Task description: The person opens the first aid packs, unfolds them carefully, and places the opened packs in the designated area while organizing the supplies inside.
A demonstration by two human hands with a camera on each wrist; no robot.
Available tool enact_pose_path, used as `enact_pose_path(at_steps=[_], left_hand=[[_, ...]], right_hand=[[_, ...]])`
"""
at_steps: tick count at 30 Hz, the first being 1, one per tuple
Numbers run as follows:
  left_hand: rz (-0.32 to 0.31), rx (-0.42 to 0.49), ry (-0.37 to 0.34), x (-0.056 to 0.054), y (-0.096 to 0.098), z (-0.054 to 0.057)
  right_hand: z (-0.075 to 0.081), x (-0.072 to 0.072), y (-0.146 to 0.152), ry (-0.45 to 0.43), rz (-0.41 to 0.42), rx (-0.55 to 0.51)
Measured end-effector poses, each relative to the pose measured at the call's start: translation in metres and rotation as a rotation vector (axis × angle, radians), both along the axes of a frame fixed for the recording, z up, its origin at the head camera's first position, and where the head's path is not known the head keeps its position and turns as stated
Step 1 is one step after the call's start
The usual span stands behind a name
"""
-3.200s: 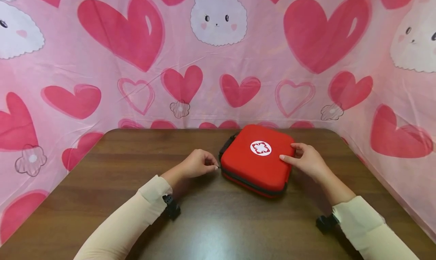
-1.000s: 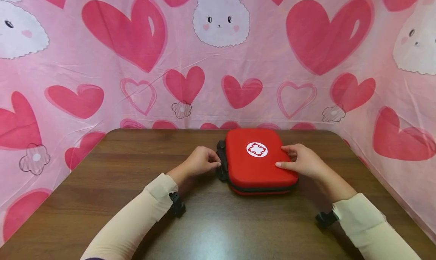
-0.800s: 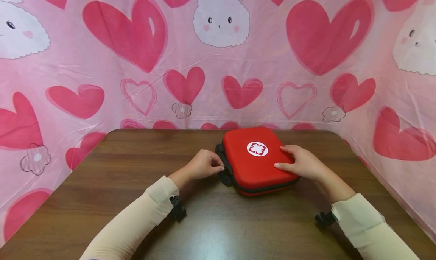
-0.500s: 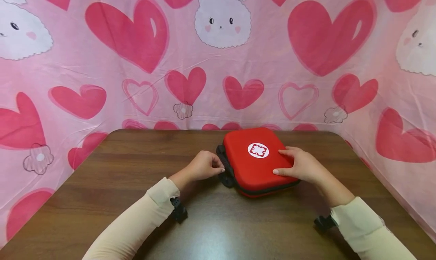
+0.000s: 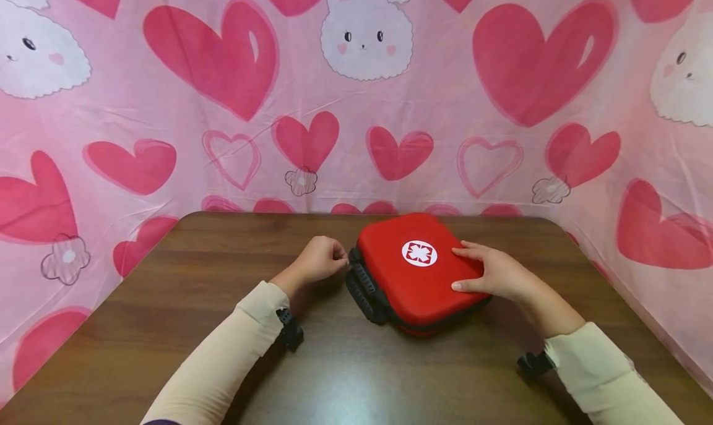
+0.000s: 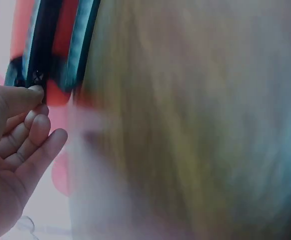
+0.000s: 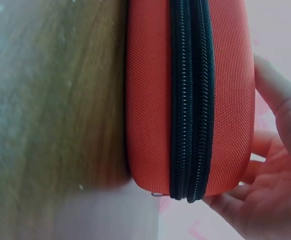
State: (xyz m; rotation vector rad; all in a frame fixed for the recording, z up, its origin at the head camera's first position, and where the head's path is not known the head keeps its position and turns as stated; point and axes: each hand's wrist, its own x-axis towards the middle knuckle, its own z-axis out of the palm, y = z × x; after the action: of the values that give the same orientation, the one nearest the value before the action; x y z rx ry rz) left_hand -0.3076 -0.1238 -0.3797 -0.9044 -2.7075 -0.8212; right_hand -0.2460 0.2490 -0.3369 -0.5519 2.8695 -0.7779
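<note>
A red first-aid case [image 5: 390, 245] with a white round emblem lies on the table, its black handle [image 5: 364, 289] facing the near left. At the far end of the handle side, my left hand [image 5: 316, 259] pinches a small dark zipper pull between thumb and forefinger; the left wrist view shows the thumb [image 6: 23, 97] pressed on it beside the black zipper band. My right hand [image 5: 498, 273] holds the case's right side, thumb on the lid and fingers bent around the far corner. Two rows of zipper teeth [image 7: 190, 100] run along the case's side in the right wrist view.
The brown wooden table [image 5: 223, 245] carries the case near its back edge. A pink curtain [image 5: 340, 91] with hearts and rabbits hangs behind the table and along both sides. Black wrist cameras [image 5: 289, 331] sit under both cuffs.
My left hand has moved from the handle's near end towards its far end. The case has turned so its handle side points more towards me. The right hand keeps its hold.
</note>
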Motion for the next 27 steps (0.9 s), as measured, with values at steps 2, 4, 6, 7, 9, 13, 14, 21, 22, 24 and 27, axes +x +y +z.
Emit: enact_pose_path(at_steps=[2,4,6,7,9,13,14,21,22,24,27], left_hand=[[0.030,0.003,0.001,-0.004,-0.005,-0.001],[0.053,0.011,-0.008,-0.006,-0.008,-0.002],[0.065,0.027,-0.027,-0.008,-0.010,-0.001],[0.067,0.033,-0.036,-0.008,-0.011,-0.001],[0.060,0.032,-0.044,-0.009,-0.012,0.000],[0.030,0.030,-0.052,-0.007,-0.013,0.003],[0.025,0.032,-0.057,-0.006,-0.013,0.003],[0.003,0.064,-0.134,0.003,-0.014,0.009],[-0.002,0.064,-0.144,0.005,-0.014,0.010],[-0.016,0.062,-0.157,0.009,-0.014,0.012],[-0.044,0.061,-0.167,0.013,-0.013,0.014]], right_hand=[[0.000,0.000,0.003,-0.007,0.030,-0.019],[0.000,-0.001,0.005,-0.012,0.063,-0.032],[0.001,-0.003,0.007,-0.012,0.093,-0.035],[0.001,-0.004,0.008,-0.011,0.106,-0.032],[0.002,-0.007,0.009,-0.012,0.122,-0.025],[0.005,-0.009,0.010,0.033,0.088,0.026],[0.005,-0.009,0.010,0.061,0.065,0.046],[0.009,-0.002,0.007,0.259,-0.129,0.166],[0.010,-0.001,0.007,0.259,-0.150,0.164],[0.010,-0.001,0.006,0.239,-0.190,0.138],[0.008,-0.002,0.008,0.203,-0.233,0.064]])
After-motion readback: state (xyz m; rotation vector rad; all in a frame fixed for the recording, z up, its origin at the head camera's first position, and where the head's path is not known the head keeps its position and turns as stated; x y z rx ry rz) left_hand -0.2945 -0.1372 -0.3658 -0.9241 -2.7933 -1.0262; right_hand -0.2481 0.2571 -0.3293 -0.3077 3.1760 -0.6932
